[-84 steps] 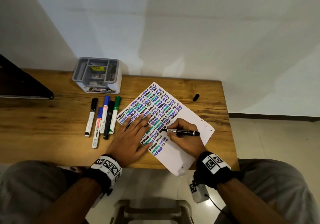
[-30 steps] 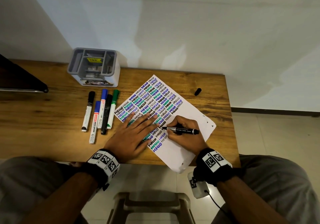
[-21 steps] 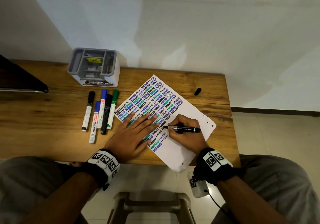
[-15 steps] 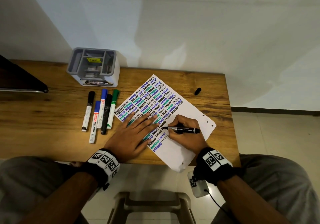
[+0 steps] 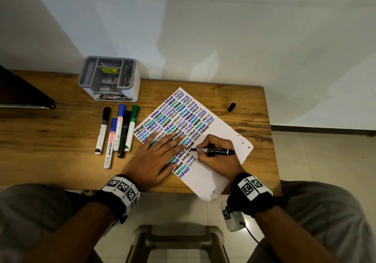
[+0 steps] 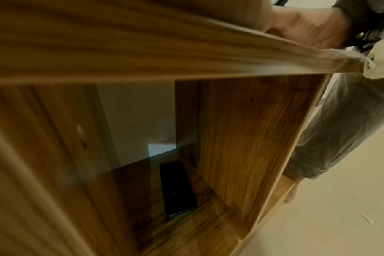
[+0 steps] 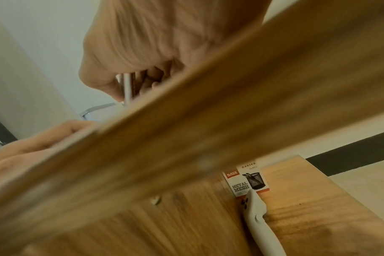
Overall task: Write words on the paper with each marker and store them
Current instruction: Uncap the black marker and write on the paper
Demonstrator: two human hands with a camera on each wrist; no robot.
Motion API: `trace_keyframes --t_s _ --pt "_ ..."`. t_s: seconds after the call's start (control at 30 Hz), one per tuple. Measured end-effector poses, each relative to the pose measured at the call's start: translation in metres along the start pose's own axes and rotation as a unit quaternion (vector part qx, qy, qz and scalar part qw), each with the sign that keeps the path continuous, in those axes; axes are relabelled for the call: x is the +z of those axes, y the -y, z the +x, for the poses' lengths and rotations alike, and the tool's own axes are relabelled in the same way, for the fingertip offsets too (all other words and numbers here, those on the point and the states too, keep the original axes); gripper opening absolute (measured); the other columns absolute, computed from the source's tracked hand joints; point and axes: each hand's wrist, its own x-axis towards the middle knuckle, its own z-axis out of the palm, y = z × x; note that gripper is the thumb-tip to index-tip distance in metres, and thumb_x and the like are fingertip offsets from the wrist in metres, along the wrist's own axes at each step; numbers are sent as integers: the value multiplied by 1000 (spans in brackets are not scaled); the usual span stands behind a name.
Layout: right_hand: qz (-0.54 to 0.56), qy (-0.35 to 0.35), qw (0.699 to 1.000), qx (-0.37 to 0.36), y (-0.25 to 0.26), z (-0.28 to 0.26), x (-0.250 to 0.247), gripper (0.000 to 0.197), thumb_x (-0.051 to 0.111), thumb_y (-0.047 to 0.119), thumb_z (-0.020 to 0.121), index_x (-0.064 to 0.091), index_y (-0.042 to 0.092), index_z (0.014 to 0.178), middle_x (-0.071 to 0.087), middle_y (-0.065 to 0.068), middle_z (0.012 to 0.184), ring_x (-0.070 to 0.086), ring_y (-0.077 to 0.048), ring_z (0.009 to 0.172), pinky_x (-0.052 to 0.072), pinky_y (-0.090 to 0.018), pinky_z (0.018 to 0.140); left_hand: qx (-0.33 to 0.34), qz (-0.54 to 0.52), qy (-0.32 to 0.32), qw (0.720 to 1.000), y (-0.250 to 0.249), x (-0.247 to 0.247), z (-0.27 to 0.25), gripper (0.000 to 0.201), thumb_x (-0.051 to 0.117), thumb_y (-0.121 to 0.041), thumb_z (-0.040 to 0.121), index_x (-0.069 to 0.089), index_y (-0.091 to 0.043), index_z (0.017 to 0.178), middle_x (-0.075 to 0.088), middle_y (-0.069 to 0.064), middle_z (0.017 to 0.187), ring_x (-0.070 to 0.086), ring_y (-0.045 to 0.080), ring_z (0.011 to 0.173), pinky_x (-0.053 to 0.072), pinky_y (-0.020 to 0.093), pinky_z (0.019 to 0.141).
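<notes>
A white paper (image 5: pixel 221 132) covered with rows of "HELLO" in black, blue and green lies slanted on the wooden desk (image 5: pixel 50 140). My right hand (image 5: pixel 211 157) grips a thin black marker (image 5: pixel 217 151), whose tip touches the paper at the end of a black word. My left hand (image 5: pixel 156 157) lies flat with spread fingers on the paper's left part. Left of the paper lie several capped markers (image 5: pixel 120 132), black, blue and green. The black cap (image 5: pixel 231 107) lies alone near the desk's right edge. Both wrist views show mostly the desk edge from below.
A grey and white desk organiser (image 5: pixel 109 79) with compartments stands at the back by the wall. A dark object (image 5: pixel 24 91) overhangs the desk's left end. On the shelf under the desk lie a dark phone (image 6: pixel 177 188), a small box (image 7: pixel 247 180) and a white device (image 7: pixel 261 223).
The marker tip has crept a little along the line of black writing. My left hand has stayed flat on the paper, and the view has shifted slightly.
</notes>
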Motion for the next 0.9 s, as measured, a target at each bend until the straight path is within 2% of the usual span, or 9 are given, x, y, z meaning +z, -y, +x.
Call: trace_keyframes --t_s 0.13,0.27,0.33,0.43,0.53,0.7,0.8,0.9 --pt "16 -13 1000 12 1 1 -2 15 76 -6 80 65 4 83 73 -3 85 70 -16 81 59 -31 75 0 1 -3 1000 -1 0 1 59 31 -49 103 19 -31 158 10 -8 167 3 10 154 12 56 122" --pt "7 -9 1000 15 2 0 -2 13 76 -1 81 65 5 82 73 -7 83 70 -25 79 59 -42 73 1 -3 -4 1000 -1 -2 1 58 31 -48 102 21 -31 157 11 -8 167 5 11 154 10 55 123" --pt "-2 -5 1000 16 2 1 -2 13 75 1 80 63 6 80 72 -4 82 70 -23 78 59 -43 73 0 -3 -3 1000 -1 -2 1 58 29 -49 102 21 -31 157 10 -9 167 4 10 154 10 55 123" --pt "-8 -11 1000 25 3 1 -3 16 75 -3 79 62 6 79 71 -2 80 68 -17 76 58 -39 72 0 -4 -3 1000 -1 -2 1 58 29 -49 102 21 -31 157 10 -9 167 3 10 154 10 55 123" --pt "-1 -25 999 41 3 1 -3 15 76 -3 81 65 6 83 73 1 85 70 -11 82 58 -26 75 1 -8 -7 1000 -1 -1 1 58 30 -49 102 22 -31 157 11 -9 167 4 10 154 11 55 122" --pt "-10 -17 999 29 4 0 -3 14 77 -2 82 65 5 84 73 2 87 71 -11 85 59 -27 77 1 -4 -5 1000 -1 -1 1 58 30 -49 102 22 -31 157 11 -8 167 5 10 154 11 55 122" --pt "-13 -19 999 32 4 0 -3 14 76 -2 81 63 4 80 73 -2 84 69 -13 81 58 -32 75 1 -4 -6 1000 -1 -1 1 58 30 -49 102 22 -31 157 10 -8 167 4 10 154 11 55 122" --pt "-14 -34 999 39 4 0 -3 13 76 -1 82 64 5 82 74 1 87 70 -11 85 57 -24 76 2 -5 -5 1000 -1 -1 1 58 30 -49 102 21 -31 157 10 -9 167 4 10 154 11 55 122"
